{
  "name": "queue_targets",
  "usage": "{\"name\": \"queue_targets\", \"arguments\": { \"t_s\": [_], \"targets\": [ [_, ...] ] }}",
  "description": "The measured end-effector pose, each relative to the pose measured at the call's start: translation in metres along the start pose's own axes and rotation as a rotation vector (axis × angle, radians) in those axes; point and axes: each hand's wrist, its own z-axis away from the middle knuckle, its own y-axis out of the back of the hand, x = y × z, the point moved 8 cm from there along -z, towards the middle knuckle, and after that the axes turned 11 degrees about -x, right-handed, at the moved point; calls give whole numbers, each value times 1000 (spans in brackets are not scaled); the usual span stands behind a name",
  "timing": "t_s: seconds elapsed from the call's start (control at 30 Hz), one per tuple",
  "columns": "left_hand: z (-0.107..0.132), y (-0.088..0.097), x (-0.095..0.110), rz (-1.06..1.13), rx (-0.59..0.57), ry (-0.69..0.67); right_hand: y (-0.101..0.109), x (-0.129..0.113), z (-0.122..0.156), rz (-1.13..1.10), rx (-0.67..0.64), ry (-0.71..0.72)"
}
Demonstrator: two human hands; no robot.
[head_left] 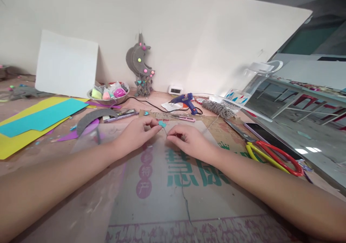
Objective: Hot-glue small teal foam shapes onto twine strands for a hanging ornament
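Over the printed cardboard sheet (151,214), my left hand (139,132) pinches a small teal cut-out piece (162,124) between thumb and forefinger. The piece looks lobed; its exact shape is too small to make out. A thin grey string (165,130) runs from it to my right hand (186,138), whose thumb and forefinger are closed on the string. Both hands are close together, fingertips nearly meeting. Just beyond them lies a pink craft knife (183,118). Another teal bit (146,113) rests past my left hand.
Behind stand a blue glue gun (185,100), a white clock (175,90) and a bowl (108,100) of clay packets. A grey moon ornament (139,61) leans at the wall. Right are a string bundle (216,108), scissors (259,145) and a phone (270,138); left, coloured sheets (48,117).
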Motion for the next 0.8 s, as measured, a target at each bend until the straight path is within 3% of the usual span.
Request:
{"name": "queue_targets", "arguments": {
  "t_s": [0.1,0.17,0.3,0.43,0.6,0.8],
  "targets": [
    [-1,1,0,5,10,-19,5,-16,1,121,-69,114],
    [0,2,-1,37,13,-10,20,-8,0,184,-61,49],
    [1,2,-3,99,6,29,64,43,1,265,-1,-216],
    [0,3,-4,92,8,31,101,104,15,250,216,-423],
    [-2,2,-4,105,4,34,99,151,1,57,220,-450],
    [-1,0,-3,134,-22,37,84,165,-45,-47,132,-433]
  ]
}}
